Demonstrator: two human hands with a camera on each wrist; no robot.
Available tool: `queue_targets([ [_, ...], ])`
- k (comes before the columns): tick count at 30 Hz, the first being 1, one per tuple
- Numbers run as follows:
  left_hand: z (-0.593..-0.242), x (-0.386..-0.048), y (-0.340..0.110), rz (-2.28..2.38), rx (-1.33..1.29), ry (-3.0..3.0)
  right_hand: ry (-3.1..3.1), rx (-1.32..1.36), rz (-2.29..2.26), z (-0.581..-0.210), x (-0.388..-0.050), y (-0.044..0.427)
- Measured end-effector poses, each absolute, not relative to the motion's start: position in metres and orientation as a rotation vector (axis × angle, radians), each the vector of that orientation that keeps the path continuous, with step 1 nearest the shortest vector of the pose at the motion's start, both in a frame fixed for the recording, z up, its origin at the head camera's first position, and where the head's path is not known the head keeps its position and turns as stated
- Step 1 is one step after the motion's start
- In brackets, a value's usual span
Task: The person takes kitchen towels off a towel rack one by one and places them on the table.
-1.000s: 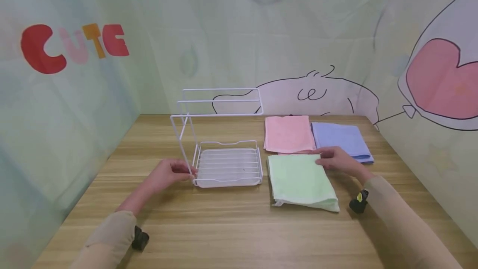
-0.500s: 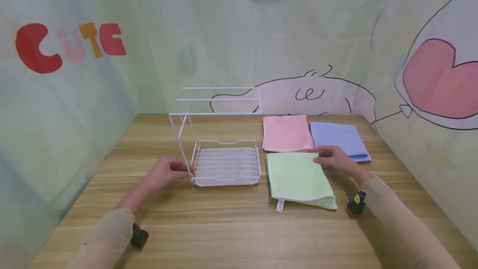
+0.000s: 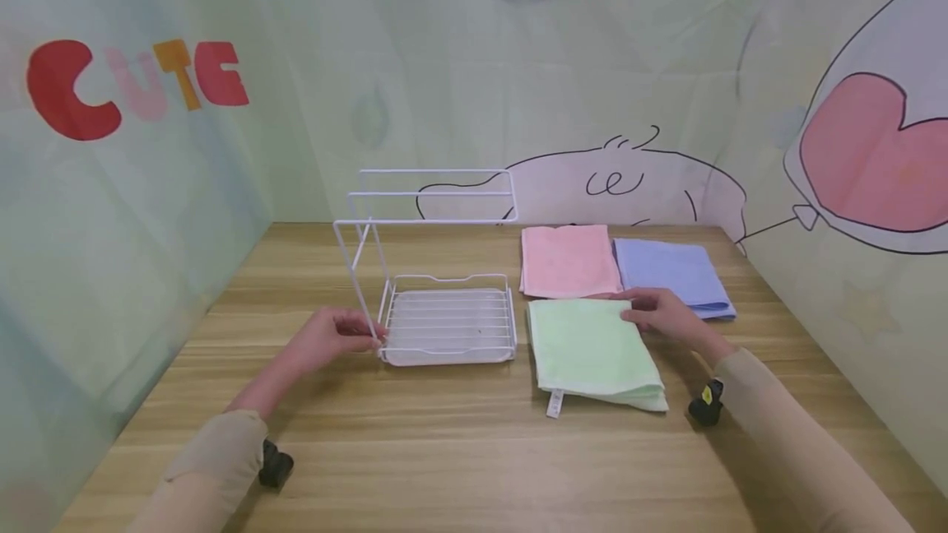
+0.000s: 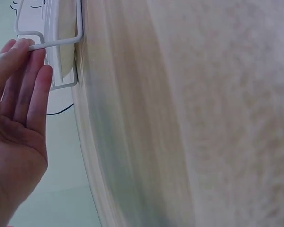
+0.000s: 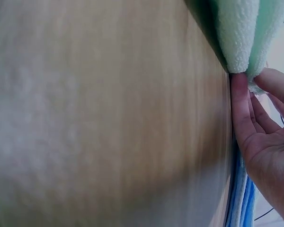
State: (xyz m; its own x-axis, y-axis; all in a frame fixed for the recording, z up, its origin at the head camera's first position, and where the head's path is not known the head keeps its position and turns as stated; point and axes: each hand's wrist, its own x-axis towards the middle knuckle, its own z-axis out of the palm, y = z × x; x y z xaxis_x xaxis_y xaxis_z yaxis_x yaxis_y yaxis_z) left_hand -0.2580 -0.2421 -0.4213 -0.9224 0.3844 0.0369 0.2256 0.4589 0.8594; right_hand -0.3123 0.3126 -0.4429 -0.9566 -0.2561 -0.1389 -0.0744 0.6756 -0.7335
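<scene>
A white wire rack (image 3: 429, 222) stands left of centre, with upper bars and a low wire base over a pale tray (image 3: 448, 312). My left hand (image 3: 326, 342) pinches its front left upright near the base; the left wrist view shows the thumb and fingertips on the wire (image 4: 54, 43). To the rack's right lies a folded light green towel (image 3: 592, 348), a small white tag poking from its near edge. My right hand (image 3: 666, 317) pinches the towel's far right corner, thumb on top and fingers underneath, as the right wrist view shows the green terry cloth (image 5: 236, 35).
Behind the green towel lie a folded pink towel (image 3: 570, 261) and, to its right, a folded blue towel (image 3: 670, 271). The wooden table (image 3: 459, 467) meets printed curtains (image 3: 415, 81) at the back and both sides.
The green towel's near edge has settled slightly and its white tag now sticks out flat. Both hands keep their holds. The head view has shifted a little.
</scene>
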Motion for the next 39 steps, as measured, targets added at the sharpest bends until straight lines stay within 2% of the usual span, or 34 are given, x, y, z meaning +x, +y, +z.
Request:
queue_targets([
  [31,-0.424,-0.253,-0.240,1.454,0.545,2.532,2.658,-0.349,-1.198,-0.447,-0.305,0.314],
  [39,-0.426,-0.251,-0.240,1.438,0.559,2.567,2.671,-0.300,-1.189,-0.448,-0.302,0.311],
])
